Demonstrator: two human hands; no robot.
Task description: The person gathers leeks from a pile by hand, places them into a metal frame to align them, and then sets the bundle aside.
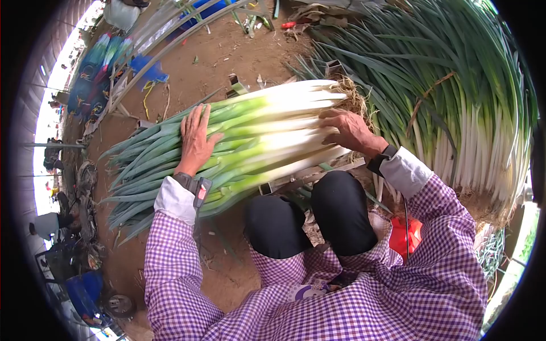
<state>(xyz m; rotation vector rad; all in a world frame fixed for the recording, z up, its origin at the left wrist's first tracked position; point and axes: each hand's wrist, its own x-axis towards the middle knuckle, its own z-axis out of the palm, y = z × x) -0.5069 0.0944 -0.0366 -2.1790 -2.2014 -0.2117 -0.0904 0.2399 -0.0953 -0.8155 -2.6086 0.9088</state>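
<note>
A wide bundle of green onions (273,131) lies crosswise in front of my knees, its dark leaves to the left and its white stalks and roots to the right. My left hand (197,139) rests flat on the green part, fingers stretched out and thumb apart. Over the white stalks near the root end is my right hand (350,131), with its fingers bent and spread from the thumb, touching the top of the bundle. Metal rack parts (238,85) show at the bundle's edges; most of the rack is hidden underneath.
A large heap of green onions (449,85) fills the right side, roots toward me. A red bag (405,236) lies by my right leg. On the left are a blue plastic piece (149,68), a metal frame (122,85) and a wheeled vehicle (85,295). The ground is bare soil with scraps.
</note>
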